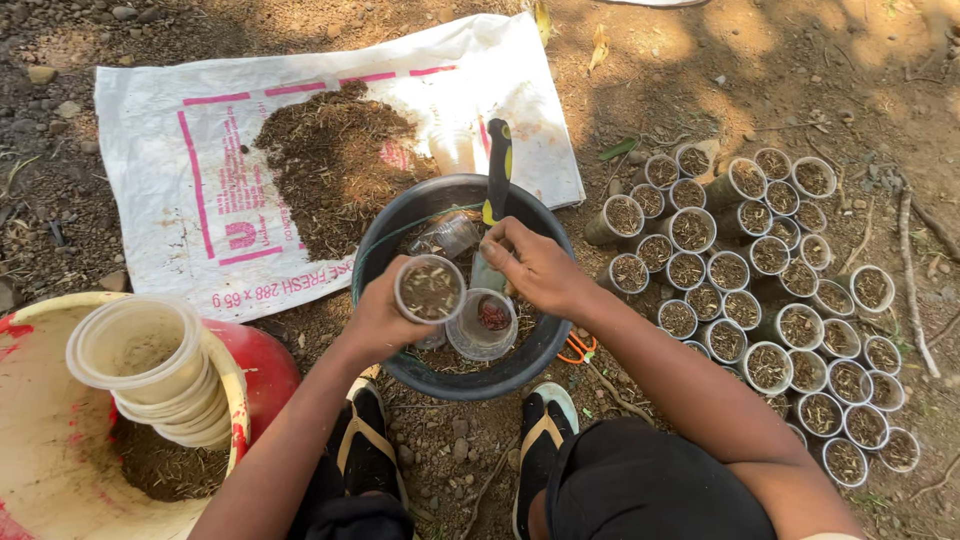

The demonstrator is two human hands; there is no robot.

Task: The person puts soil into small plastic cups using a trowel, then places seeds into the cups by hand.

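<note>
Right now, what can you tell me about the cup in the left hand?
The cup is small, clear plastic and round, filled nearly to its rim with dark soil mix. The left hand grips its side and tilts its mouth toward the camera. It is held over the black basin, beside an almost empty cup.

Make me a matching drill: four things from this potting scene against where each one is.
1. Filled cup
2. Trowel
3. Cup stack
4. Soil heap

A. In the red bucket
B. On the white sack
C. In the left hand
D. Under the right hand, over the black basin

Pairs: 1-C, 2-D, 3-A, 4-B
</note>
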